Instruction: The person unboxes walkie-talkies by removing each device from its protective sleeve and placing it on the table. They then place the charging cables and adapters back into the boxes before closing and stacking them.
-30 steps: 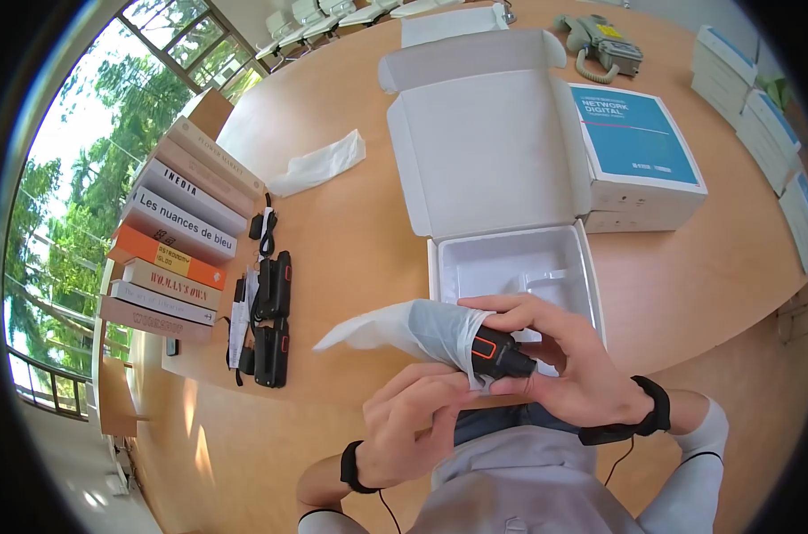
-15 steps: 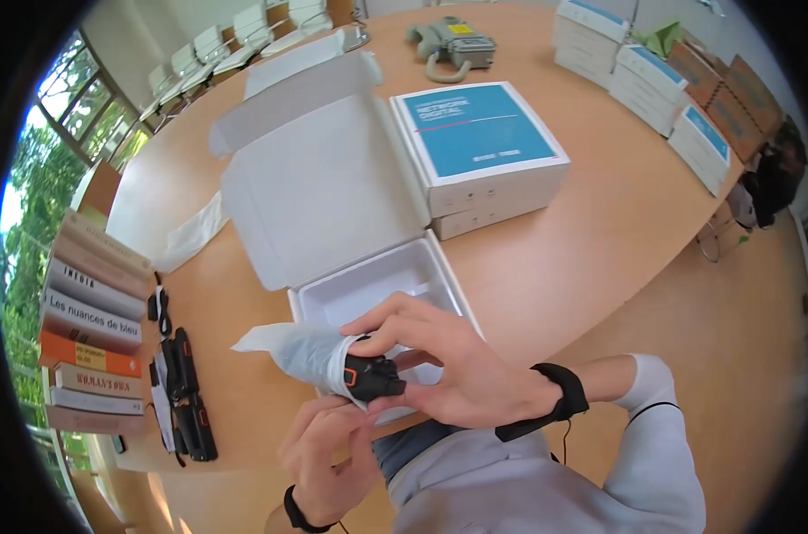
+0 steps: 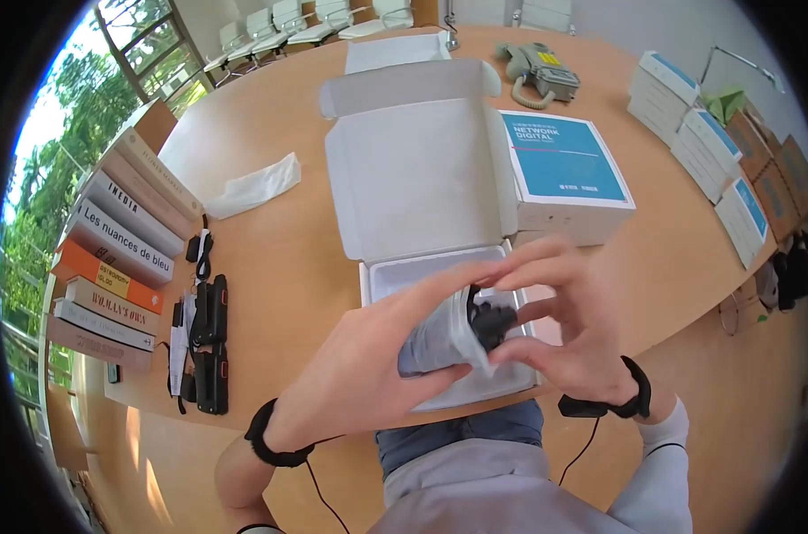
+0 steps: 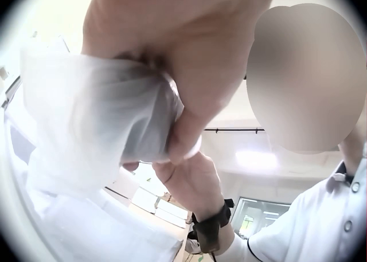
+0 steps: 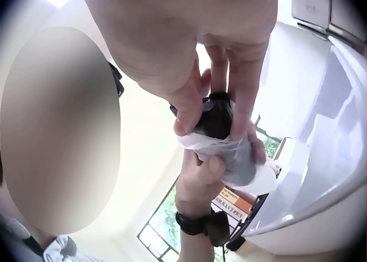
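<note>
A black walkie-talkie (image 3: 493, 326) sits in a thin translucent white bag (image 3: 432, 343), with its dark top end bare of the bag. My left hand (image 3: 346, 369) is wrapped round the bagged body, thumb below and fingers above. From the other side my right hand (image 3: 575, 343) pinches the bare end between thumb and fingers, at the bag's mouth. The right wrist view shows the black end (image 5: 215, 121) between those fingertips. Under both hands lies an open white box (image 3: 422, 182) with a moulded white tray (image 3: 395, 276), partly hidden by them.
To the left, two black walkie-talkies (image 3: 211, 378) and cables lie beside a stack of books (image 3: 123, 236). A loose white bag (image 3: 257, 185) lies behind them. Right of the open lid are blue-topped boxes (image 3: 568, 165); a telephone (image 3: 542, 71) and more boxes (image 3: 706, 147) stand farther back.
My left hand has moved from pinching the bag's edge to wrapping round its body. The right hand stays at the bare end. The head view has swung right and then partly back.
</note>
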{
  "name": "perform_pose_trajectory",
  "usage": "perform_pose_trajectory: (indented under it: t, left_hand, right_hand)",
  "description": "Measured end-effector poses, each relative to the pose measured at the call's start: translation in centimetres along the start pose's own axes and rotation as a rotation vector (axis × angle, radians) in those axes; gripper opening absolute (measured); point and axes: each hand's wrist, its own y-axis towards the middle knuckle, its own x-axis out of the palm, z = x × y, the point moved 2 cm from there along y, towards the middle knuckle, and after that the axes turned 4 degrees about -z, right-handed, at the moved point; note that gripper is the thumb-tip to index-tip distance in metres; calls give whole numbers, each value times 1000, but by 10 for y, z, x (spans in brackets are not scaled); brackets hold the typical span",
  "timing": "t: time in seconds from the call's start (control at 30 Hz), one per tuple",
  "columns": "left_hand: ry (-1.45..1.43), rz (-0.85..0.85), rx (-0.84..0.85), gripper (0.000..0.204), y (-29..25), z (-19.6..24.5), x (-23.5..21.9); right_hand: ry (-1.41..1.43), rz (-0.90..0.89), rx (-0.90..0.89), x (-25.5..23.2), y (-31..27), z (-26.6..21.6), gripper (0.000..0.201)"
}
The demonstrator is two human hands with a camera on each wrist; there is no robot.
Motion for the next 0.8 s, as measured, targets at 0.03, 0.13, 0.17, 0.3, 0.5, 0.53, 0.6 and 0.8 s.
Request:
perform_pose_trajectory:
  t: [0.03, 0.13, 0.17, 0.3, 0.5, 0.53, 0.6, 0.8]
  left_hand:
    - [0, 46, 19, 75, 0, -2, 1]
    - [-37, 158, 40, 67, 1, -4, 4]
    - [-71, 177, 21, 65, 0, -3, 8]
    - [-134, 181, -49, 60, -1, 0, 18]
    - [-56, 162, -71, 58, -1, -3, 18]
    - [-106, 135, -104, 59, -2, -5, 18]
    - [-206, 77, -170, 63, -3, -11, 19]
    - [-324, -23, -221, 88, -12, -21, 28]
  right_hand:
    - [-69, 131, -48, 1, -3, -2, 46]
    - [-501, 40, -242, 8, -6, -18, 40]
    - [-646, 14, -303, 10, -7, -22, 39]
    - [-623, 20, -339, 15, 1, -12, 32]
    - [-345, 49, -395, 13, 5, -2, 35]
    - [-264, 70, -388, 11, 8, 0, 35]
    - [-104, 116, -371, 7, 13, 2, 35]
    - [-55, -29, -354, -29, 22, -9, 35]
